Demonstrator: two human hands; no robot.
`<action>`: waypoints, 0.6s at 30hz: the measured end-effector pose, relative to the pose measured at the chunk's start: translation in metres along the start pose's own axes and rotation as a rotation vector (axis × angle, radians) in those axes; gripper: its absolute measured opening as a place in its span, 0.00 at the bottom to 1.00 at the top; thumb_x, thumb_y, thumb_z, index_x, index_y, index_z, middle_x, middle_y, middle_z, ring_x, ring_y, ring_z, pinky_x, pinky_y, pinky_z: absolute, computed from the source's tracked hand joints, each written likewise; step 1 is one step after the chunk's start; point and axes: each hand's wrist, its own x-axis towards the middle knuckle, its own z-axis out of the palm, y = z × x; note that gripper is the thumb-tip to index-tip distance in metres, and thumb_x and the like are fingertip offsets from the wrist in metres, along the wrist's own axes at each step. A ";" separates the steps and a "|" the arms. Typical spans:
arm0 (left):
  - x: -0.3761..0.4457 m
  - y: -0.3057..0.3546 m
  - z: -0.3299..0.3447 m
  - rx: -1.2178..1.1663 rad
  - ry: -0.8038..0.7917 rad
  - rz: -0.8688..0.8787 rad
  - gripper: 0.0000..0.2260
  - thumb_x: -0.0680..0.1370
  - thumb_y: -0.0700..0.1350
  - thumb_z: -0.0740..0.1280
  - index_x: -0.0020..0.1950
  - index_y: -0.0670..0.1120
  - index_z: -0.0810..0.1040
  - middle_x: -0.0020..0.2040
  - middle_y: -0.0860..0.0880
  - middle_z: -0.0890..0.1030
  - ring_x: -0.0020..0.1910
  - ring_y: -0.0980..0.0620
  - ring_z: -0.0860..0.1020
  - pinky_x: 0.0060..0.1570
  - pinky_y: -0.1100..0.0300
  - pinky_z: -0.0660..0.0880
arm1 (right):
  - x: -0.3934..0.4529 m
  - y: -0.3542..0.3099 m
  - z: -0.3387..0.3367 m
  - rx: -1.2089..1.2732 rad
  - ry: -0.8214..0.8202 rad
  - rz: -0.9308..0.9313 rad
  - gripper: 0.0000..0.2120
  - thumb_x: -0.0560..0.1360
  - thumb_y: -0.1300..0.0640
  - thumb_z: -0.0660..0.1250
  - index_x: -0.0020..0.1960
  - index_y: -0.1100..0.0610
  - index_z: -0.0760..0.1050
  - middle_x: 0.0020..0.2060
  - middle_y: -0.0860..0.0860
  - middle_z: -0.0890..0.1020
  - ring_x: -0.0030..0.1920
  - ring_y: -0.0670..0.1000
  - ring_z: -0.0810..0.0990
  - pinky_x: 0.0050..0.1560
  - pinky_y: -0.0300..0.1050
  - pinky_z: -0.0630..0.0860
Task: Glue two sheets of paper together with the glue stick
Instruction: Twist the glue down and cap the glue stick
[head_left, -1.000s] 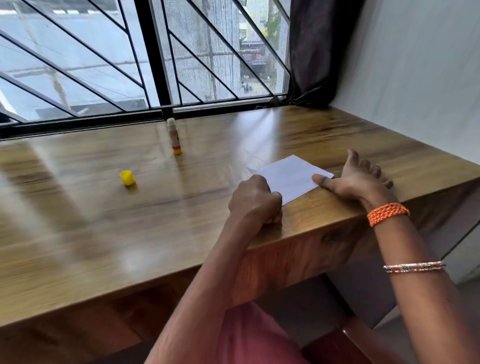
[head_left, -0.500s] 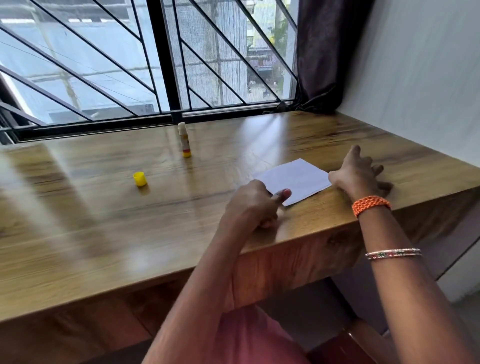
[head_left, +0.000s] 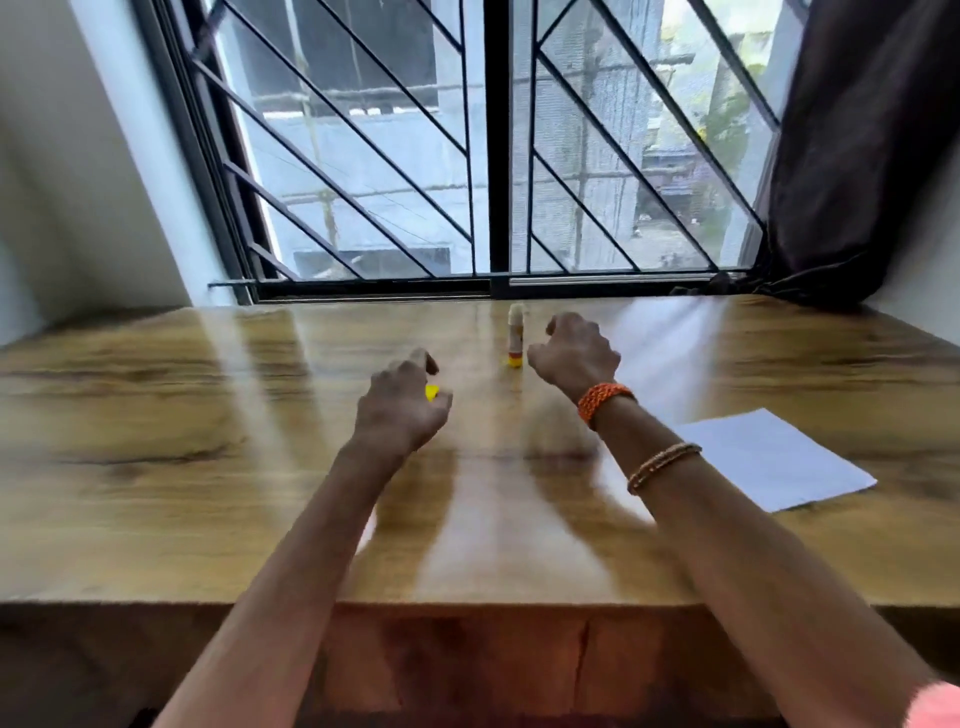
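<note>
While both hands hang loosely curled and empty, left hand (head_left: 402, 410) over the yellow cap (head_left: 431, 392), right hand (head_left: 574, 353) beside the upright glue stick (head_left: 515, 335) mid-desk, paper (head_left: 769, 460) near the right edge, I'd grip the stick low.

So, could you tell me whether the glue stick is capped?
Uncapped: the glue stick stands upright, its pale tip bare; the yellow cap lies apart.
</note>
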 end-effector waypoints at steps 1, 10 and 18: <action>0.004 -0.009 0.000 0.057 -0.024 -0.010 0.17 0.74 0.48 0.67 0.60 0.45 0.72 0.58 0.43 0.77 0.60 0.42 0.73 0.59 0.48 0.71 | 0.007 -0.002 0.007 0.012 -0.010 0.037 0.21 0.75 0.46 0.62 0.59 0.61 0.74 0.58 0.60 0.78 0.58 0.63 0.76 0.62 0.59 0.71; 0.052 0.010 0.016 0.061 0.093 0.161 0.18 0.77 0.53 0.62 0.64 0.47 0.72 0.63 0.46 0.76 0.65 0.46 0.67 0.54 0.53 0.59 | 0.054 -0.001 0.053 0.106 -0.171 0.056 0.19 0.71 0.44 0.69 0.60 0.48 0.75 0.60 0.53 0.80 0.64 0.57 0.74 0.66 0.56 0.62; 0.074 0.025 0.025 -0.337 0.110 0.135 0.17 0.80 0.50 0.59 0.67 0.45 0.69 0.62 0.45 0.77 0.63 0.44 0.71 0.62 0.49 0.66 | 0.060 -0.016 0.048 0.612 -0.428 -0.201 0.15 0.78 0.55 0.63 0.60 0.63 0.72 0.47 0.57 0.81 0.46 0.53 0.81 0.47 0.43 0.79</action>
